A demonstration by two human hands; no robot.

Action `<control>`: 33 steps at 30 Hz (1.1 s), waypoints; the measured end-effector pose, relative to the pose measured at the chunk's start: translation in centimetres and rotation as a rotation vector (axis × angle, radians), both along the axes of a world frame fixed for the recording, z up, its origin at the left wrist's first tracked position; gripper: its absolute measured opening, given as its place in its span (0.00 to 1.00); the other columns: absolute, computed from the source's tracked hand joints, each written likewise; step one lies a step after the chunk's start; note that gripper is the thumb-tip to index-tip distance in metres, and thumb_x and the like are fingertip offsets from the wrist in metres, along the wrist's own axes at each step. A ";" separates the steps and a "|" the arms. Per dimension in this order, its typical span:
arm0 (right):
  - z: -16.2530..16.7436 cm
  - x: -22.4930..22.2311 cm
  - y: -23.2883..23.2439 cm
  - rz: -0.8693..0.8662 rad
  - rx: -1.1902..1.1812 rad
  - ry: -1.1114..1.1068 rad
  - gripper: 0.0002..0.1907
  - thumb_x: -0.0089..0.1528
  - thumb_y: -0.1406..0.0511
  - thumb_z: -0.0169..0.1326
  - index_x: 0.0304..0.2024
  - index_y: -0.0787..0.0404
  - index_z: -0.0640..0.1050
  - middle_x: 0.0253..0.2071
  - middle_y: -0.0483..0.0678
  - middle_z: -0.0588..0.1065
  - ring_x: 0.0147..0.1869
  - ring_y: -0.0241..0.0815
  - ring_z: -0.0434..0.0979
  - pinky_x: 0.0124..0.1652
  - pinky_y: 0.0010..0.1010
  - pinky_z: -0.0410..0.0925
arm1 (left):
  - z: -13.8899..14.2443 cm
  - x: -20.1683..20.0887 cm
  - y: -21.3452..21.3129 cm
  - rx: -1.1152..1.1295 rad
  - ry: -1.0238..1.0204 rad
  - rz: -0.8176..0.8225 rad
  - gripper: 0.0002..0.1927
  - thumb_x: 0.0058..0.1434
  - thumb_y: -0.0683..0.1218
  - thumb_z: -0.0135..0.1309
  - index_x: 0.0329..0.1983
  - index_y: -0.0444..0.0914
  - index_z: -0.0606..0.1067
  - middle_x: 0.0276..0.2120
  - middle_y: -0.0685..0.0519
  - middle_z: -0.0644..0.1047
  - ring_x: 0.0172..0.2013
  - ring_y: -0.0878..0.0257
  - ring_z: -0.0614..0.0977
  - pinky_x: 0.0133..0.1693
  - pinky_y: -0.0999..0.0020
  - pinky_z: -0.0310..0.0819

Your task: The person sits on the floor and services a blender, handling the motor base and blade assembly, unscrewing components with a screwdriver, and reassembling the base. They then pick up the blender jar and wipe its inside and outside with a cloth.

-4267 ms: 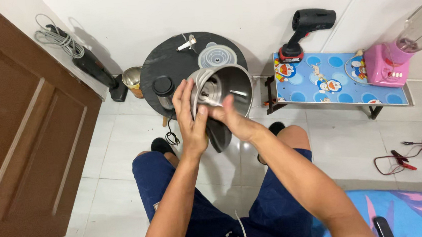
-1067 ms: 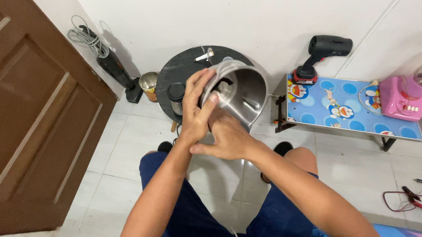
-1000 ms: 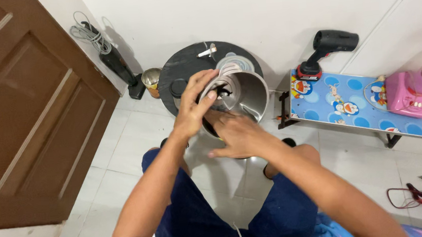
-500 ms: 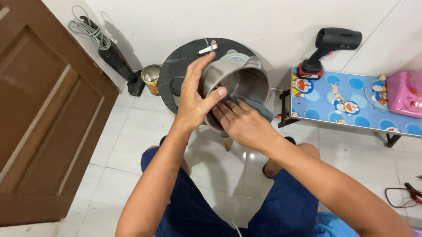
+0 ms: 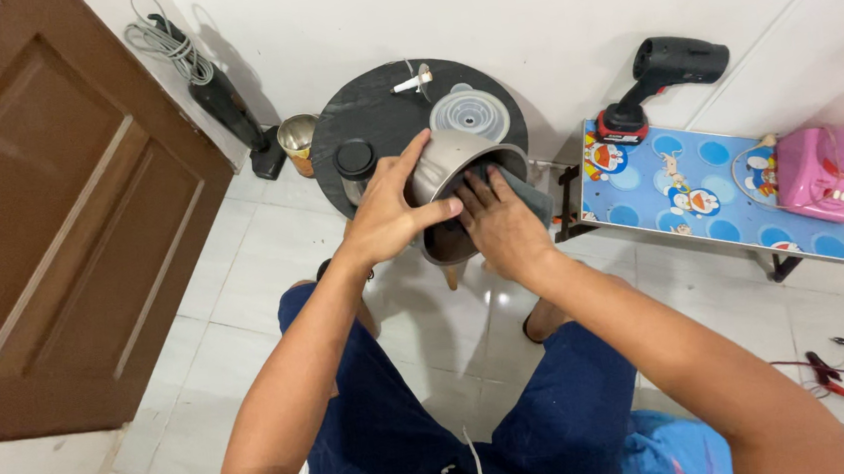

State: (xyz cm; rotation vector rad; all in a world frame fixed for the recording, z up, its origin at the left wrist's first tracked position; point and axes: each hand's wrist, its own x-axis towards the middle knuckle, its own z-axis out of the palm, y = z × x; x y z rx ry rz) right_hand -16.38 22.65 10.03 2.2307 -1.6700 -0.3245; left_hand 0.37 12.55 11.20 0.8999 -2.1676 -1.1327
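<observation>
Steel pot (image 5: 441, 160) is held tilted over the near edge of the round black desk (image 5: 373, 120). Left hand (image 5: 390, 214) has its grip wrapped around the pot's side, fingers closed on it. Right hand (image 5: 501, 226) presses a dark grey cloth (image 5: 529, 196) into the pot's mouth, grip closed on the cloth.

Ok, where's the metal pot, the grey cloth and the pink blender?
metal pot (image 5: 441, 155): head view, on its outer side wall.
grey cloth (image 5: 531, 198): head view, on the fold over the rim.
pink blender (image 5: 817, 176): head view, on its pink base.
</observation>
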 end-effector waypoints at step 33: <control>-0.4 -0.5 0.3 0.210 0.062 -0.038 0.66 0.49 0.24 0.37 0.62 0.74 0.68 0.65 0.60 0.68 0.75 0.56 0.57 0.71 0.51 0.42 | 2.6 1.8 -0.9 0.041 -0.201 -0.145 0.44 0.50 0.67 0.62 0.69 0.45 0.71 0.52 0.40 0.74 0.56 0.48 0.77 0.58 0.59 0.69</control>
